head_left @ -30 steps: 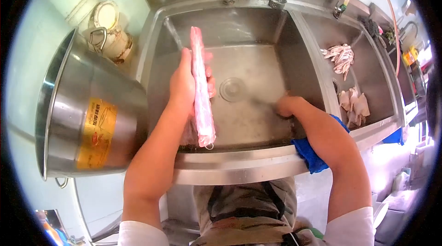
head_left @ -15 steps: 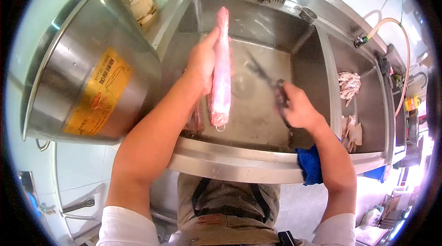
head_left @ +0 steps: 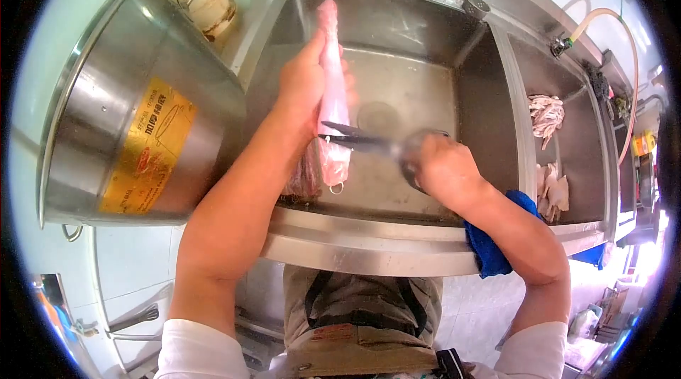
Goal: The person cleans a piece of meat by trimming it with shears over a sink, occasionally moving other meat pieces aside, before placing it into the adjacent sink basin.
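Note:
My left hand [head_left: 301, 84] is wrapped round a long, pink, skinned piece of meat [head_left: 333, 99], shaped like a tail. It is held lengthwise over the sink [head_left: 404, 198], its thin tip pointing away and its thick end toward me. A small pale loop hangs at the thick end. My right hand [head_left: 447, 169] grips dark scissors [head_left: 362, 142] by their handles. Their blades are parted and overlap the meat's lower part, just below my left hand. Partly behind my left forearm, a dark reddish piece of meat [head_left: 305, 179] lies in the sink.
A large steel pot [head_left: 106, 138] with a yellow label stands at the left. The smaller basin on the right holds pale strips [head_left: 545, 118] and pale flat pieces [head_left: 552, 191]. A blue cloth [head_left: 489, 248] hangs over the front edge, and a hose [head_left: 624, 59] curves at the right.
My right hand has brought the scissors left and turned the parted blades across the meat. My left hand and the meat have shifted slightly left and away in view.

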A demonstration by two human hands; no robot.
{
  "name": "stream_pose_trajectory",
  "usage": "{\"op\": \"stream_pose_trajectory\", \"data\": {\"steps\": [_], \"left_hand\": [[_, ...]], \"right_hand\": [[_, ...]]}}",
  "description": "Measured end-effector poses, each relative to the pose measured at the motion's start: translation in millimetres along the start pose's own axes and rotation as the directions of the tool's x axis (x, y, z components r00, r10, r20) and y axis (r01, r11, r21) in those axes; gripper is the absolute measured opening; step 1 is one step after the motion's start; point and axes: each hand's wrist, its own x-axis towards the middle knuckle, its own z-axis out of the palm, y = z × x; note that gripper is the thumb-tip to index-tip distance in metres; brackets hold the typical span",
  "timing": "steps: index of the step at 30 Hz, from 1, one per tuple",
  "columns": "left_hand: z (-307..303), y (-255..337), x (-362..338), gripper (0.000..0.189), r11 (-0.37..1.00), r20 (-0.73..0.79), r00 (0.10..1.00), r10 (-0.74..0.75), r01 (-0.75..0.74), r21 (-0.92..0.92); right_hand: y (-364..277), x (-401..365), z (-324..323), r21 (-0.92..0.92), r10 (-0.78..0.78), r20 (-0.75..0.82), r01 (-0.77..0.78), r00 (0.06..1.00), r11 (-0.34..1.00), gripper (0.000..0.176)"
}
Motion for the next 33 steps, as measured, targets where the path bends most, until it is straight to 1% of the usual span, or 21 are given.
{"op": "stream_pose_trajectory", "data": {"steps": [2,3,6,8,9,12,13,15,16,18,19,22,24,25,28,31,33], "left_hand": [[2.7,-0.2,-0.2,0.036,0.999,-0.086,0.996,0.012,-0.009,0.035],[4.1,-0.2,-0.6,0.036,0.999,-0.100,0.995,0.014,-0.011,0.035],[11.5,2.0,-3.2,0.034,0.998,-0.131,0.991,0.028,-0.022,0.051],[14.5,6.2,-6.2,0.034,0.996,-0.161,0.985,0.060,-0.048,0.077],[7.3,7.4,-6.3,0.033,0.999,-0.041,0.999,0.036,-0.035,0.031],[5.0,3.7,-1.1,0.032,0.999,-0.032,0.999,0.040,-0.039,0.025],[5.5,2.9,-0.4,0.032,0.999,-0.037,0.998,0.042,-0.041,0.029],[7.2,2.2,-0.3,0.032,0.998,-0.047,0.998,0.051,-0.049,0.033],[7.8,2.3,-1.1,0.032,0.999,-0.019,0.999,0.039,-0.039,0.005],[9.2,2.8,-5.3,0.032,0.999,0.039,0.999,0.020,-0.018,-0.051],[11.3,3.4,-7.4,0.032,0.998,0.029,0.999,0.016,-0.014,-0.053],[15.5,2.6,-12.1,0.032,0.998,0.001,1.000,0.012,-0.012,-0.063],[14.3,3.6,-14.1,0.032,0.997,-0.025,0.999,0.027,-0.028,-0.065],[17.0,3.2,-16.5,0.032,0.998,-0.070,0.997,0.039,-0.043,-0.054],[27.4,6.9,-16.5,0.033,0.997,-0.133,0.988,0.082,-0.079,0.026],[16.5,7.5,-14.2,0.033,0.997,0.065,0.995,0.072,-0.070,-0.034],[13.4,8.5,-11.0,0.033,0.996,0.089,0.994,0.057,-0.050,-0.080]], "right_hand": [[2.7,-0.9,1.2,0.032,0.007,0.067,-0.009,0.998,0.999,0.022],[5.0,-2.0,1.4,0.046,0.014,0.100,-0.018,0.995,0.999,0.021],[15.3,0.0,0.8,0.212,0.052,0.038,-0.059,0.998,0.976,0.017],[17.2,3.6,-12.1,0.416,0.195,0.188,-0.258,0.962,0.872,0.019],[16.1,5.8,-16.5,0.500,0.243,0.275,-0.354,0.930,0.790,0.020],[13.6,8.7,-1.5,0.401,0.174,0.122,-0.209,0.977,0.892,0.026],[9.3,10.8,-9.5,0.403,0.205,0.218,-0.279,0.954,0.872,0.032],[2.6,11.4,-10.2,0.350,0.189,0.124,-0.222,0.974,0.910,0.031],[0.8,11.0,-9.7,0.319,0.179,0.078,-0.195,0.981,0.927,0.031],[0.2,9.7,-7.7,0.244,0.199,0.055,-0.207,0.978,0.947,0.028],[0.6,9.2,-6.6,0.205,0.209,0.043,-0.213,0.977,0.955,0.026],[5.6,7.4,13.0,0.135,0.143,0.080,-0.152,0.987,0.979,0.023],[8.7,4.5,14.1,0.177,0.135,0.061,-0.144,0.989,0.974,0.022],[9.8,4.1,13.2,0.197,0.133,0.049,-0.140,0.990,0.970,0.021],[15.9,5.9,16.0,0.315,0.238,0.156,-0.277,0.959,0.908,0.017],[18.4,4.8,7.7,0.511,0.224,0.112,-0.249,0.968,0.822,0.016],[18.2,3.1,9.1,0.503,0.128,0.072,-0.147,0.989,0.852,0.019]]}}
